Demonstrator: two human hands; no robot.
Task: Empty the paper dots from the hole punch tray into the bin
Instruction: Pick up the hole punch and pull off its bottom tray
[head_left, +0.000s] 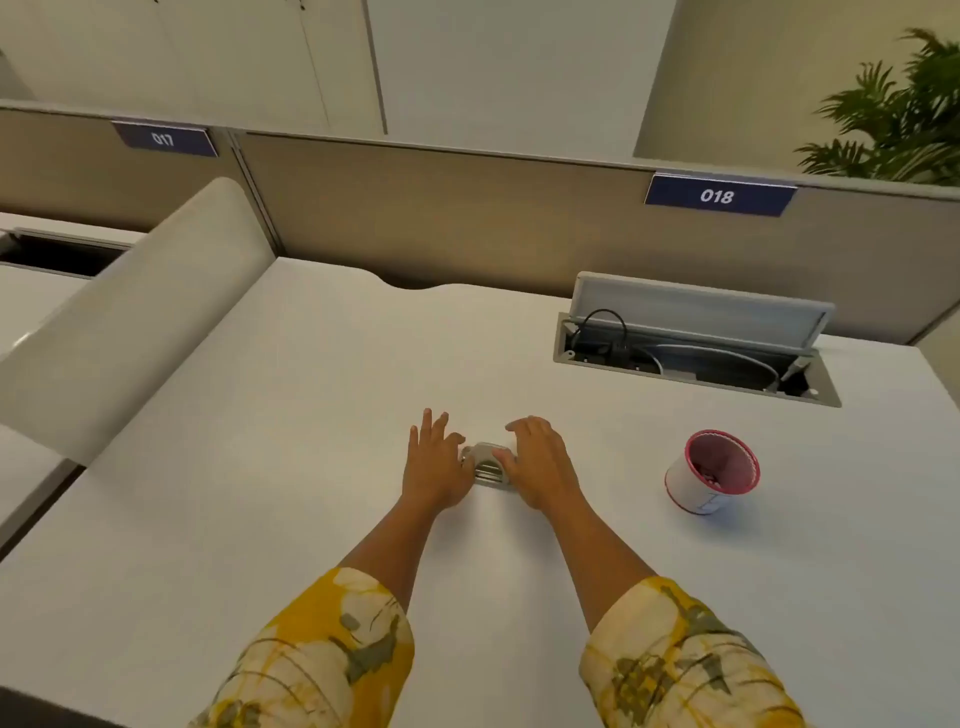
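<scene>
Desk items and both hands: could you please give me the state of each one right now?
hole punch: flat on the desk, between both hands.
left hand: fingers spread, touching the punch's left side.
right hand: curved over the punch's right end.
bin: upright, open-topped, apart from the hands.
cable hatch: lid raised, cables showing inside.

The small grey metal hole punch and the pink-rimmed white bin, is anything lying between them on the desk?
Only the right hand, resting against the hole punch; beyond it the white desk is bare up to the bin, per the head view.
</scene>
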